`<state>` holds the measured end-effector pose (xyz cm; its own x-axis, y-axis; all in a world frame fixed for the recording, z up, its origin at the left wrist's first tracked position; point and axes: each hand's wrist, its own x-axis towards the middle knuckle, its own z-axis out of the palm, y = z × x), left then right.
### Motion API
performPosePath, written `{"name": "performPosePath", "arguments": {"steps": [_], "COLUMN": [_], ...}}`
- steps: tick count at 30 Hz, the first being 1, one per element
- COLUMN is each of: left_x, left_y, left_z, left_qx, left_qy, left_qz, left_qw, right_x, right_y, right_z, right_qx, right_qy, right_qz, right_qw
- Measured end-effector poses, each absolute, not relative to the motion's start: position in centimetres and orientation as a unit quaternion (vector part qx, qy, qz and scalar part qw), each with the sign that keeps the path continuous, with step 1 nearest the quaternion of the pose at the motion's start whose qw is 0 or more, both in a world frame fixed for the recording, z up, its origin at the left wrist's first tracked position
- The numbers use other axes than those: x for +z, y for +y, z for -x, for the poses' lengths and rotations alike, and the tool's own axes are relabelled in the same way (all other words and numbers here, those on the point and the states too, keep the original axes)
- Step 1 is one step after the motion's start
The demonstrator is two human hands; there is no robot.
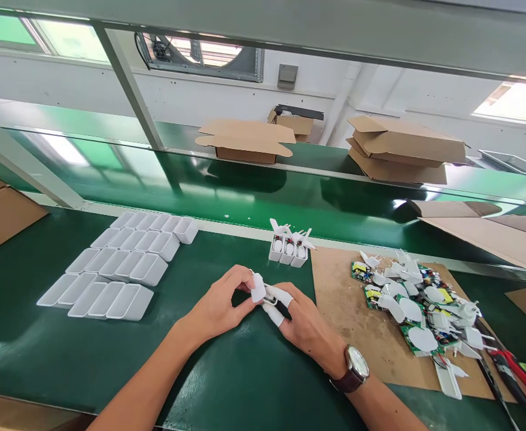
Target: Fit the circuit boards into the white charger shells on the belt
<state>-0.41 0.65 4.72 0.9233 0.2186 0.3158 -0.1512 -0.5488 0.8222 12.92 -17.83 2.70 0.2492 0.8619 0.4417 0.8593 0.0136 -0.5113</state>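
My left hand (pixel 222 299) pinches a rounded white plastic piece (pixel 258 288) between thumb and fingers. My right hand (pixel 310 326), with white covers on two fingertips and a watch on the wrist, grips a small white housing (pixel 270 296) with an opening in its side. The two parts meet in front of me over the green table; whether they are joined I cannot tell. Just beyond them stand three white cases (pixel 288 250) side by side, with boards and white parts sticking out of their tops.
Rows of open white plastic cases (pixel 114 263) lie at left. Right of my hands, a brown board (pixel 338 323) carries a heap of green circuit boards (pixel 417 299) with white parts. Red-handled pliers (pixel 520 374) lie at far right. A green conveyor belt (pixel 245 206) runs behind, with cardboard boxes (pixel 401 146) above.
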Motion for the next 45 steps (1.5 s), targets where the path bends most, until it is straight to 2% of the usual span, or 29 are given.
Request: {"name": "performPosePath", "arguments": {"steps": [5,9,13,16,21,24,28,32,37,40,45], "left_x": [4.4,4.2,3.8,3.4,3.6,3.9,3.6,2.9,3.6,4.3,4.6], "left_y": [0.8,0.8,0.0,-0.7,-1.2,-1.2,-1.2,0.0,3.0,4.0,3.0], "left_z": [0.3,0.3,0.3,0.2,0.0,0.1,0.0,-0.9,-3.8,-6.3,-8.4], "left_qx": [0.182,0.146,0.165,0.226,0.251,0.241,0.25,0.26,0.255,0.227,0.191], "left_qy": [0.039,0.067,0.035,0.004,0.009,0.009,0.034,0.135,0.234,0.247,0.198], "left_qz": [-0.847,-0.855,-0.884,-0.89,-0.897,-0.905,-0.913,-0.902,-0.861,-0.859,-0.892], "left_qw": [0.498,0.494,0.436,0.396,0.365,0.351,0.321,0.317,0.373,0.387,0.358], "right_x": [3.0,3.0,3.2,3.6,3.9,3.5,3.4,3.8,2.2,0.1,-2.1], "right_y": [-17.8,-17.5,-16.9,-16.6,-16.4,-16.3,-16.4,-17.0,-17.4,-17.2,-16.9], "right_z": [-12.9,-12.9,-12.7,-12.4,-12.2,-12.2,-11.9,-12.1,-15.2,-17.4,-19.6], "right_qx": [0.018,0.079,0.274,0.382,0.403,0.372,0.233,0.093,-0.076,-0.07,0.024], "right_qy": [-0.613,-0.554,-0.384,-0.295,-0.251,-0.262,-0.337,-0.42,-0.333,-0.321,-0.379], "right_qz": [0.713,0.696,0.646,0.593,0.569,0.592,0.626,0.643,0.718,0.726,0.666], "right_qw": [0.339,0.45,0.6,0.644,0.671,0.665,0.663,0.634,0.607,0.604,0.642]}}
